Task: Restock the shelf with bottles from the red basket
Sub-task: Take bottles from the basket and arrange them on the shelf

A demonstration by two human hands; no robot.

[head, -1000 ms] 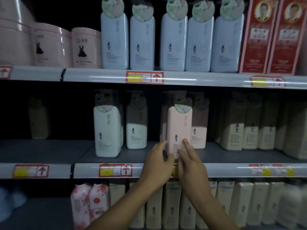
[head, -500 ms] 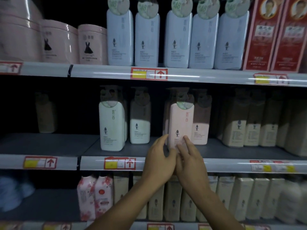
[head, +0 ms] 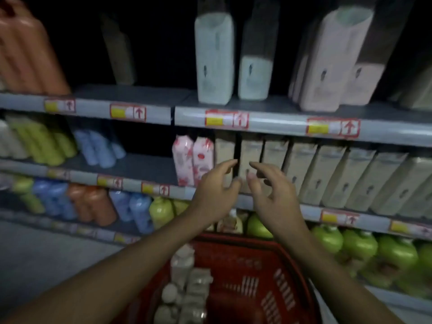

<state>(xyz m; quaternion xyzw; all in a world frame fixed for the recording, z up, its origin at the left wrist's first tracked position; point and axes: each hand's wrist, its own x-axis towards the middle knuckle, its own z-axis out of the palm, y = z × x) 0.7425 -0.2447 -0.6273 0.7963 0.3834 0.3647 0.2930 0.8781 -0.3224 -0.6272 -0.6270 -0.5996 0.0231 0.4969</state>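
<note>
The red basket (head: 275, 272) stands low in the middle, with several pale bottles (head: 187, 284) along its left side. My left hand (head: 217, 192) and my right hand (head: 273, 192) hang empty side by side above it, fingers spread and curled, in front of a row of beige bottles (head: 327, 176). On the grey shelf (head: 280, 122) above stand a white bottle (head: 214, 59) and a pink bottle (head: 327, 66), both apart from my hands.
Pink flowered packs (head: 192, 160) stand left of the beige row. Green round bottles (head: 364, 246) fill the shelf to the right of the basket. Orange, blue and green bottles (head: 93, 204) lie on the left shelves. Grey floor (head: 46, 258) shows at the lower left.
Both hands have let go of the pink bottle, which stays on the shelf, and dropped lower. My view has tilted down, bringing the red basket into sight.
</note>
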